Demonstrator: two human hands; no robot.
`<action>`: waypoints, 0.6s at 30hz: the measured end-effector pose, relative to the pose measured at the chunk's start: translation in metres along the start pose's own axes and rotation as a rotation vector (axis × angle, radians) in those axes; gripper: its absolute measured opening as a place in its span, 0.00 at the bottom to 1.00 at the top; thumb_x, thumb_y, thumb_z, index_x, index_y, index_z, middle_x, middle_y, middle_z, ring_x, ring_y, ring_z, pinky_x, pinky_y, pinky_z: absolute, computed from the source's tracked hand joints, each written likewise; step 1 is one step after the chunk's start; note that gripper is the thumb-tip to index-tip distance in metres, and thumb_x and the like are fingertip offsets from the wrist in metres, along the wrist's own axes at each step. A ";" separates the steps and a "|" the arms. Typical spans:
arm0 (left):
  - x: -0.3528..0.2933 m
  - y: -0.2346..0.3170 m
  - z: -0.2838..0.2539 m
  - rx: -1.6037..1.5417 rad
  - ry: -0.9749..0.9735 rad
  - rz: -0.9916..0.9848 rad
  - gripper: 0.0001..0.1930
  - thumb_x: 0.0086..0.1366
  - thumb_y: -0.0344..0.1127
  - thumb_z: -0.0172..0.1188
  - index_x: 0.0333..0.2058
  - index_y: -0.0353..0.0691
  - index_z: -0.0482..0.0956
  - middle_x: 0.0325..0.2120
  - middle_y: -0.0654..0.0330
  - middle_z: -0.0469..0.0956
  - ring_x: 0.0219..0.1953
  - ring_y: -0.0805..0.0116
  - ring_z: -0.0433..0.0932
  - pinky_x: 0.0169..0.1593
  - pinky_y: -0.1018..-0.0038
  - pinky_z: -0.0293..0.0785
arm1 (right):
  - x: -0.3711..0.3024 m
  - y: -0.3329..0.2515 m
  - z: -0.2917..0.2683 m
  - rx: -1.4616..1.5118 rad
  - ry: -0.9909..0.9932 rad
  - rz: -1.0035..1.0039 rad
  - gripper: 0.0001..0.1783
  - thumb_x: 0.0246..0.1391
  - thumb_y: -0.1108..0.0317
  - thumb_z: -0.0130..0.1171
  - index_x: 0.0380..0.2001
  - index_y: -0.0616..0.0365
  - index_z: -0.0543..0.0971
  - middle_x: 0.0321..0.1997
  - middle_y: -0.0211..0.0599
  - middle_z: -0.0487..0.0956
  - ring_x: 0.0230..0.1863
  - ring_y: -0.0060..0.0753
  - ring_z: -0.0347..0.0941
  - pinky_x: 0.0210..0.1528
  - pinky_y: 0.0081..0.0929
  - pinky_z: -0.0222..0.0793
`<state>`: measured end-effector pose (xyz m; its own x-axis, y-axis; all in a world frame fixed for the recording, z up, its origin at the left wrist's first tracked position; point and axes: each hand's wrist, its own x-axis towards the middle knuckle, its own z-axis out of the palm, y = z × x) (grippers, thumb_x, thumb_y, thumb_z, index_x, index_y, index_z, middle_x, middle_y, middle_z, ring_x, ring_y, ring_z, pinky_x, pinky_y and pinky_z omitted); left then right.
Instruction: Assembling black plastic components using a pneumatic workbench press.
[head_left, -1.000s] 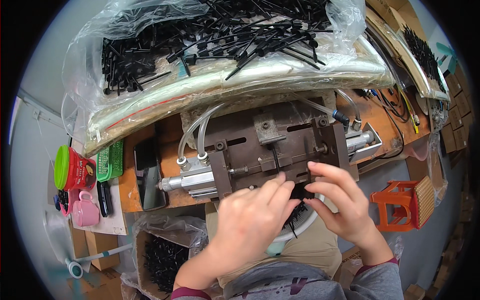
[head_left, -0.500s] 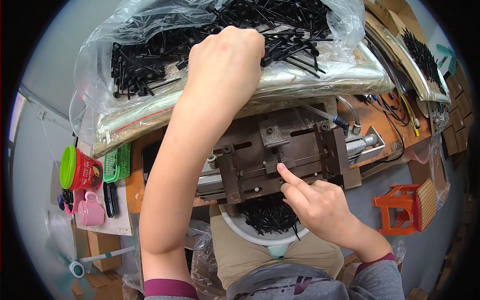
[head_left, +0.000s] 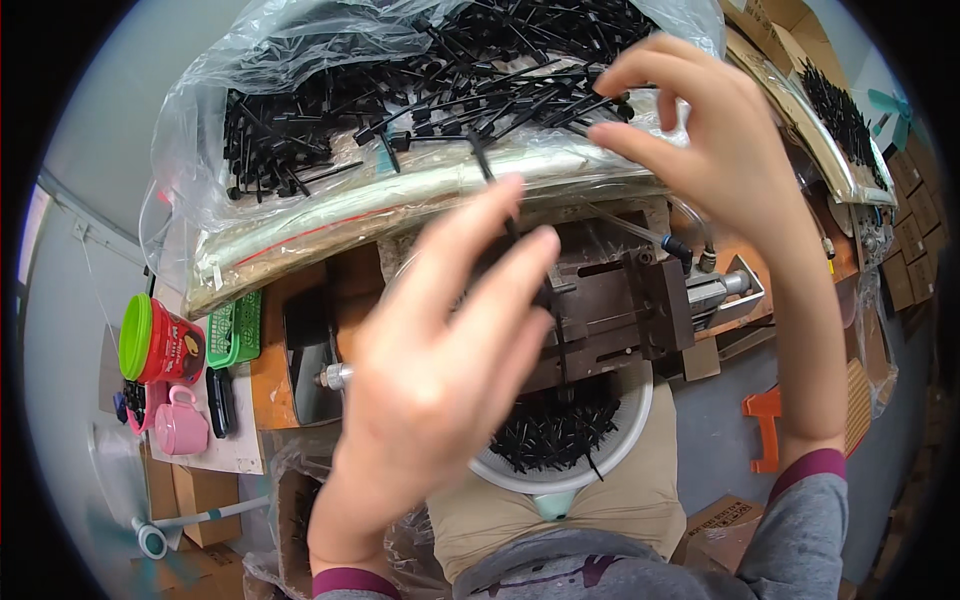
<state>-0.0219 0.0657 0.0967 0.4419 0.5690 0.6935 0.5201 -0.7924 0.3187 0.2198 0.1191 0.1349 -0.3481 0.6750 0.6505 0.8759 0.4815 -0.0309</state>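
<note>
Workbench [head_left: 275,365] (orange, crowded) beneath clear bag [head_left: 300,190], cartons [head_left: 915,225] behind.

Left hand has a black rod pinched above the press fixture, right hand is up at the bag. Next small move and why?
Probably lower the left hand so the black rod reaches the metal fixture. The rod is pinched above it, and the right hand hovers open by the bag of rods, holding nothing.
</note>
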 end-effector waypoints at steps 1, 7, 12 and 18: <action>-0.009 0.006 0.003 -0.044 -0.054 -0.046 0.24 0.46 0.21 0.72 0.46 0.36 0.84 0.56 0.47 0.75 0.53 0.56 0.79 0.52 0.68 0.79 | 0.013 0.009 0.011 -0.049 -0.043 -0.051 0.18 0.43 0.65 0.72 0.38 0.61 0.82 0.39 0.33 0.81 0.38 0.30 0.78 0.37 0.26 0.72; -0.067 0.027 0.038 -0.177 -0.192 -0.108 0.21 0.50 0.25 0.72 0.46 0.36 0.83 0.57 0.44 0.73 0.46 0.55 0.81 0.48 0.65 0.78 | 0.059 0.024 0.043 -0.263 -0.545 0.076 0.20 0.36 0.69 0.68 0.38 0.62 0.80 0.41 0.40 0.79 0.50 0.44 0.76 0.48 0.37 0.75; -0.097 0.033 0.060 -0.024 -0.186 -0.145 0.18 0.52 0.27 0.70 0.44 0.33 0.82 0.55 0.46 0.75 0.43 0.53 0.82 0.48 0.64 0.79 | 0.066 0.048 0.062 -0.319 -0.588 -0.038 0.15 0.33 0.73 0.66 0.29 0.66 0.77 0.36 0.46 0.79 0.43 0.46 0.77 0.42 0.38 0.74; -0.097 0.032 0.070 0.137 -0.213 -0.126 0.14 0.54 0.30 0.69 0.40 0.33 0.82 0.54 0.47 0.78 0.38 0.57 0.83 0.45 0.67 0.81 | 0.071 0.042 0.043 0.013 -0.699 -0.006 0.11 0.33 0.75 0.63 0.23 0.68 0.73 0.19 0.41 0.72 0.23 0.38 0.70 0.27 0.34 0.65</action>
<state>0.0028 0.0005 -0.0056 0.5039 0.7060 0.4976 0.6680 -0.6838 0.2936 0.2172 0.2112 0.1472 -0.4896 0.8719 0.0102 0.8710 0.4896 -0.0405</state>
